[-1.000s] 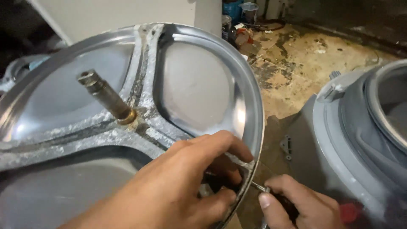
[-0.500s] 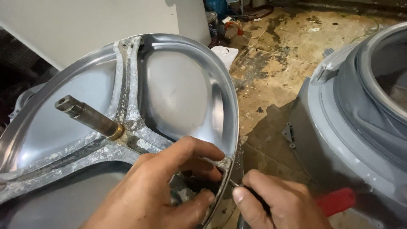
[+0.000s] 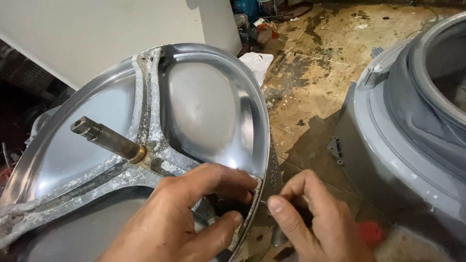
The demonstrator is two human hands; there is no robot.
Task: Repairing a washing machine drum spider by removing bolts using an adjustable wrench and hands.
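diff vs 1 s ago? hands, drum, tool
The right hand has slid slightly along the drum rim, its thin metal tool kept at the rim edge; its red handle now shows beside the hand. The view shifted, so more of the grey tub appears. Unchanged: the left hand still grips the rim at the corroded spider arm, shaft sticking up.

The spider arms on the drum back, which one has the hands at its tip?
The spider arm running toward the lower right rim. The left hand grips the drum edge at its end; the other two arms run to the top and the lower left.
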